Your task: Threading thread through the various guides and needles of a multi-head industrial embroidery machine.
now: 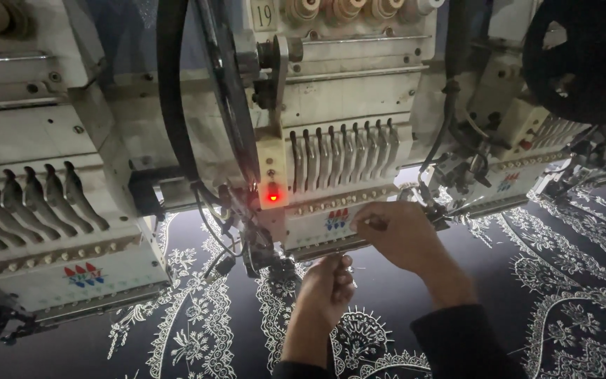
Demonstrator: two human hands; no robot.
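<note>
You see matt black cloth [415,309] stitched with raised white lace-like embroidery [208,316], a scuffed cream painted metal embroidery head [345,91] with dull steel levers [341,154], and a glossy black cable [173,105].

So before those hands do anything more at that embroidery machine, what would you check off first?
1. Red lamp on the middle head: lit; whether that means stopped, cannot tell.
2. Right hand at the head's lower front, fingers pinched on something thin: ok, though the thread itself is too fine to see.
3. Left hand raised just under the needle area: close to it, not ok if the machine runs.
4. Dark fabric with white pattern lies flat: ok.
5. Take-up levers lined up evenly: ok.
</note>
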